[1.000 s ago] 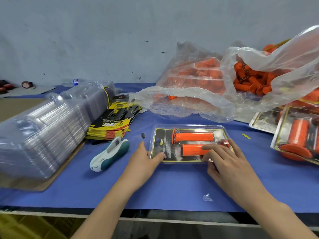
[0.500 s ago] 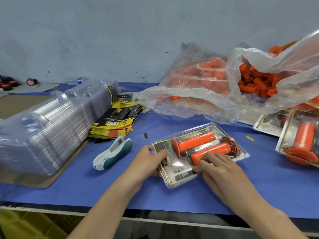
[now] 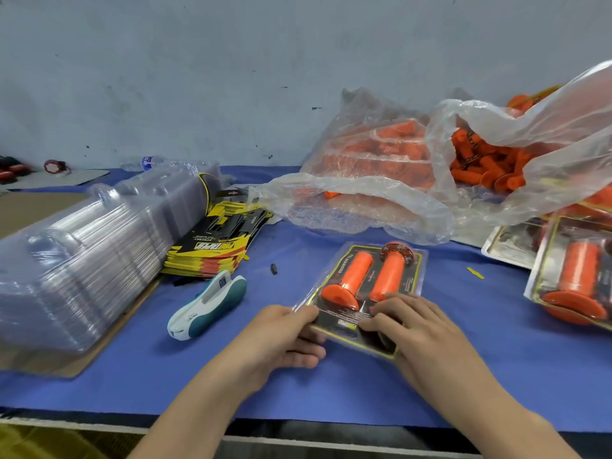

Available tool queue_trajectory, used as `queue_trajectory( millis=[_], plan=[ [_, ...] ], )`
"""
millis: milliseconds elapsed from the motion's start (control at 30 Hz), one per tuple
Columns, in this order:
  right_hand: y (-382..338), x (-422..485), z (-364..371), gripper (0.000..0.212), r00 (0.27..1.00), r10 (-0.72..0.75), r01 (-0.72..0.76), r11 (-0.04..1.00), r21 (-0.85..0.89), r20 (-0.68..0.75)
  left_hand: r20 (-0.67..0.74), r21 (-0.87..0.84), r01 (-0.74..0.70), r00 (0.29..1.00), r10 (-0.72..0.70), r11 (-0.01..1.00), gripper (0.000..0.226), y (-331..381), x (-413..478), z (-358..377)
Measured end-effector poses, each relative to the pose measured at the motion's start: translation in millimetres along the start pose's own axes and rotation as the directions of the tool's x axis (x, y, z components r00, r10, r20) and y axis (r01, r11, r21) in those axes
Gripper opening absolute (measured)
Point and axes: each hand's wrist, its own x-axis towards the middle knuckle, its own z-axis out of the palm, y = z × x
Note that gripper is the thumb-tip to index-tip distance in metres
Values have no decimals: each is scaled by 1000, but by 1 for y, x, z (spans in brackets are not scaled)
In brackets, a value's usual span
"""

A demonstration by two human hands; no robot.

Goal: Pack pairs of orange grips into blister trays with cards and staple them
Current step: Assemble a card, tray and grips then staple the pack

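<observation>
Here the left hand (image 3: 284, 336) pinches the blister tray (image 3: 364, 250) at its near corner, while the right hand (image 3: 417, 329) presses flat fingers (image 3: 402, 304) onto it.

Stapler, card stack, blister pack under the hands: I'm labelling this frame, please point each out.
stapler (image 3: 212, 301), head view, on its teal body.
stack of printed cards (image 3: 215, 247), head view, on the top card's yellow logo.
blister pack (image 3: 367, 281), head view, middle of its clear cover.
</observation>
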Motion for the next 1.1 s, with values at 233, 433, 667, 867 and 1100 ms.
queue_trajectory(
  millis=[233,433,667,867,1100],
  plan=[
    [14,0,-8,53,986,38,-35,999,-24,165,-73,195,-101,990,117,976,15,2,-3,14],
    [-3,4,-1,41,992,106,-105,994,-12,74,41,108,-46,998,41,993,23,-5,-8,37],
    [6,-2,-3,29,995,31,-29,999,-31,96,-135,134,-73,987,91,988,24,10,14,18],
    [-20,7,4,21,997,72,-72,997,-31,-25,-101,78,-57,993,65,995,29,3,14,34],
    [-14,5,4,17,991,113,-118,991,-56,-76,-53,-76,-17,999,13,997,20,5,14,30]
  ],
)
